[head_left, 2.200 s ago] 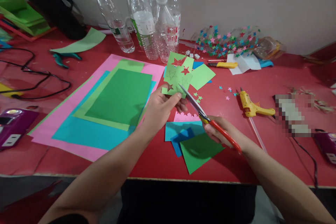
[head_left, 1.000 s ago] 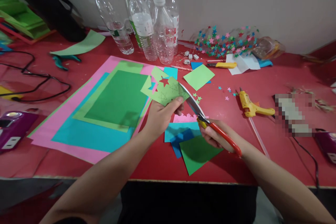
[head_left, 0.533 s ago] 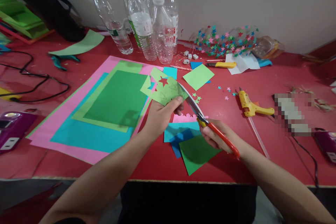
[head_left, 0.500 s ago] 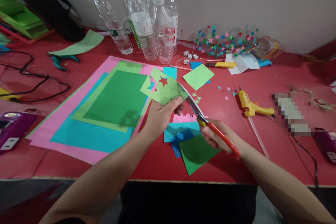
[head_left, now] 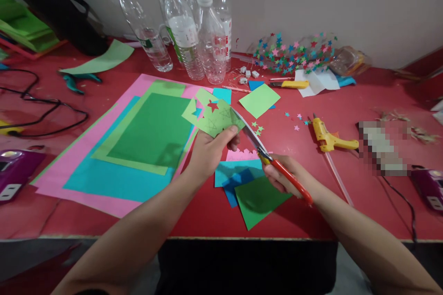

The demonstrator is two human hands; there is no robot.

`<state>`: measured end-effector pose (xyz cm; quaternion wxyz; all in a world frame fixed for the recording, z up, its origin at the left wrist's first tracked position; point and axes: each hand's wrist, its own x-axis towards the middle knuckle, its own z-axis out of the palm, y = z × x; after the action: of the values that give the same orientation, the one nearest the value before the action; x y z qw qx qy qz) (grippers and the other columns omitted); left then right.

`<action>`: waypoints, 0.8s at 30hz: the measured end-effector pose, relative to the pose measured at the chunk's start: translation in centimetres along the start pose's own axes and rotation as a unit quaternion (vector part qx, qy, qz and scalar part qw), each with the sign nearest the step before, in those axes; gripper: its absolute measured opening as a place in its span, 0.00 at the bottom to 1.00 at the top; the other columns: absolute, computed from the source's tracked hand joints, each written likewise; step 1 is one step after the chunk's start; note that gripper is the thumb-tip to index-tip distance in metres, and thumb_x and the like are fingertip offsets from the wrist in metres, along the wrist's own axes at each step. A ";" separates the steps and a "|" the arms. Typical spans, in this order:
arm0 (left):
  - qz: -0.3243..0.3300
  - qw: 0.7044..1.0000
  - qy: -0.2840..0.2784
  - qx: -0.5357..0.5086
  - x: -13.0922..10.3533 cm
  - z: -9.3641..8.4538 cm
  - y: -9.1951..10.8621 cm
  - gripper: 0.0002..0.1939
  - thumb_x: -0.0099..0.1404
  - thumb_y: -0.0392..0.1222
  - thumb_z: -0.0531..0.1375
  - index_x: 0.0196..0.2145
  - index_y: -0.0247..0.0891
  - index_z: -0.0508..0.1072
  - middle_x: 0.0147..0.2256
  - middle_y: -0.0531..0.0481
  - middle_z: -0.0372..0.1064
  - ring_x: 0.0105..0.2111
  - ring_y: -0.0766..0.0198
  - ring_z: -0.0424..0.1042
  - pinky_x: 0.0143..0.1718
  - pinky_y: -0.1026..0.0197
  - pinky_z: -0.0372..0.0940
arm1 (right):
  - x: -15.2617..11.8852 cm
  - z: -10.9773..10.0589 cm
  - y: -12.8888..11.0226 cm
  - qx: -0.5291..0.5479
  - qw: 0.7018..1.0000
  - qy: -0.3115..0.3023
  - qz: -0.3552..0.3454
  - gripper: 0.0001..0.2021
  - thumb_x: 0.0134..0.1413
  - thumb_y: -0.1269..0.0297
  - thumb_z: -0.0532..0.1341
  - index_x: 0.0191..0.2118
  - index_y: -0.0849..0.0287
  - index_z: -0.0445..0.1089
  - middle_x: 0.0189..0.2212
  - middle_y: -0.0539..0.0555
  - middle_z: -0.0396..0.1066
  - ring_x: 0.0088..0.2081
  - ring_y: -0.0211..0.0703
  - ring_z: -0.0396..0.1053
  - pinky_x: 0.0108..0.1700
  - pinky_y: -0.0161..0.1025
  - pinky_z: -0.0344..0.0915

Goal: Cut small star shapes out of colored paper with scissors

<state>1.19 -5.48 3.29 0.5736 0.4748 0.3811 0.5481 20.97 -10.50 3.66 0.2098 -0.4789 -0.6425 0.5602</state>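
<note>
My left hand (head_left: 212, 150) pinches a light-green paper sheet (head_left: 216, 123) between thumb and fingers, over the middle of the red desk (head_left: 200, 216); it has a star-shaped hole and drawn star outlines. My right hand (head_left: 285, 179) is closed around the red-handled scissors (head_left: 287, 176), whose blades meet the sheet's right side, though I can't tell how far they bite. Near the desk's back edge stand clear plastic bottles (head_left: 194, 53) with white caps; one carries red lettering (head_left: 220, 47), another a white label (head_left: 182, 31), the print too small to read. The desktop has a dull shine and a pale strip (head_left: 242, 239) along its front edge. A grey wall (head_left: 311, 0) rises behind. Toward the left edge lies a paper stack (head_left: 148, 129) in pink, blue and green; toward the right, a yellow glue gun (head_left: 323, 137).
</note>
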 end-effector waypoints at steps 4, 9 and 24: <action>-0.005 1.000 0.012 -0.016 0.1 0.0 -0.1 0.08 0.59 0.37 0.59 0.23 0.37 0.71 0.20 0.54 0.67 0.20 0.70 0.66 0.22 0.65 0.62 | 0.0 -0.1 -0.2 0.003 1.000 0.007 0.007 0.19 0.59 0.48 0.54 0.25 0.56 0.55 0.11 0.43 0.55 0.15 0.31 0.50 0.20 0.33 0.50; -0.021 0.999 0.026 -0.016 0.4 -0.4 -0.2 0.07 0.58 0.40 0.61 0.24 0.36 0.72 0.20 0.54 0.68 0.20 0.70 0.67 0.21 0.66 0.62 | 0.3 -0.2 0.0 0.002 1.000 0.006 0.009 0.19 0.58 0.48 0.54 0.25 0.56 0.54 0.11 0.42 0.55 0.14 0.31 0.51 0.19 0.32 0.49; -0.122 0.981 0.023 -0.149 0.8 0.2 -0.2 0.08 0.53 0.40 0.65 0.25 0.35 0.69 0.23 0.55 0.68 0.24 0.73 0.67 0.27 0.69 0.63 | 0.6 0.0 0.4 -0.019 0.998 0.059 0.014 0.19 0.56 0.47 0.56 0.25 0.56 0.55 0.14 0.43 0.55 0.16 0.32 0.52 0.20 0.33 0.49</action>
<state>1.53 -4.68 3.21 0.6914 0.3216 0.3633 0.5353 20.87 -9.98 3.15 0.2302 -0.5238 -0.6327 0.5218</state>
